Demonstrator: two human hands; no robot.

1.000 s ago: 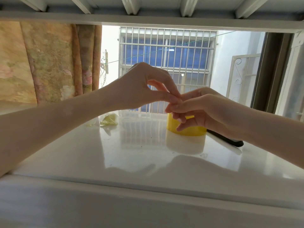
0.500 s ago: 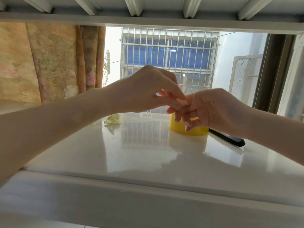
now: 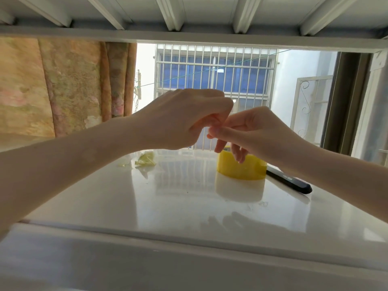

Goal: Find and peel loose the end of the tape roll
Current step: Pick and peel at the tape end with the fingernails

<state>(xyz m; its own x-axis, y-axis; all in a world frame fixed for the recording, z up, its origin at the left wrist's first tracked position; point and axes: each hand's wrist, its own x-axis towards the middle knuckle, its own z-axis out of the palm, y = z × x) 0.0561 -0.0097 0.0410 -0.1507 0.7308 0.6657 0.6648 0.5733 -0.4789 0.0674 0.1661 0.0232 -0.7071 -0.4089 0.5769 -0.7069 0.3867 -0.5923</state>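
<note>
Single head-worn camera, set low at the near edge of the table point(image 3: 189, 217), faces forward toward the barred window point(image 3: 214, 76), close behind both hands.

Two hands point(image 3: 184, 119) point(image 3: 255, 131), one yellow tape roll point(image 3: 241, 168), one black pen point(image 3: 288, 180), one crumpled wrapper point(image 3: 146, 159)

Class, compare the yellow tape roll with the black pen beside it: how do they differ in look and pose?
The yellow tape roll is a squat, bright cylinder; the black pen is long, thin and dark. The roll rests on its flat end; the pen lies on its side. Both rest on the glossy white tabletop, and neither is held.
</note>
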